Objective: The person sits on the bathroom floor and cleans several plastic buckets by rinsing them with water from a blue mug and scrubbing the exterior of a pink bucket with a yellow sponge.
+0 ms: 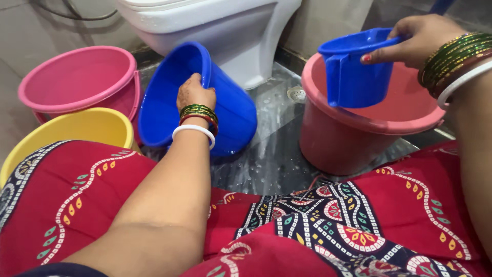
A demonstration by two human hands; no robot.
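Left hand (pixel 195 95) is closed over the rim of the blue bucket (pixel 225 113), fingers hooked inside, tipping it on its side so its mouth faces left. Right hand (pixel 417 38) is clamped on the rim of the blue mug (pixel 353 72), thumb outside, holding it upright over the mouth of the salmon bucket (pixel 333 138), base low inside the rim. I can't see water in the mug or in that bucket from here. The blue bucket sits on the wet floor (pixel 271 149) just in front of the toilet (pixel 230 31), the salmon bucket to its right, well apart, with a floor drain (pixel 296 93) between them at the back. Pink bucket (pixel 77 77) and yellow bucket (pixel 66 133) stand to the left, the yellow one partly behind my red patterned lap (pixel 333 225). My read: I'm mid-rinse, the mug drawing from or lifting out of the salmon bucket while the blue one is held tilted to take it. Next move would need the mug carried across level, then poured into the tilted mouth, left grip kept firm so the bucket doesn't roll on the slick floor.
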